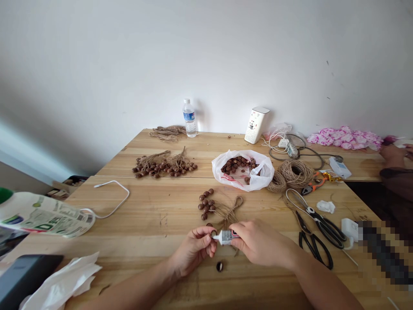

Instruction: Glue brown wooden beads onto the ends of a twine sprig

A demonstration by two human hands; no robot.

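My left hand (192,249) pinches a small brown nut shell (213,234) between thumb and fingers. In my right hand (266,241) is a white and grey squeeze tube (226,237), lying sideways with its nozzle at the shell's opening. Another half shell (220,266), pale inside, lies on the wood below the tube. Just beyond my hands is a knotted twine cord (232,209) with a loop, its strands leading to several round brown nuts (206,204). Part of this cord is hidden behind my right hand and the tube.
A white plastic bag (217,165) holds brown shells. Finished-looking nut bunches (164,167) lie left of it; twine rolls (295,172), scissors (325,226) and black-handled snips (311,245) lie right. A water bottle (189,120) stands behind. Another person's hand (393,155) is far right.
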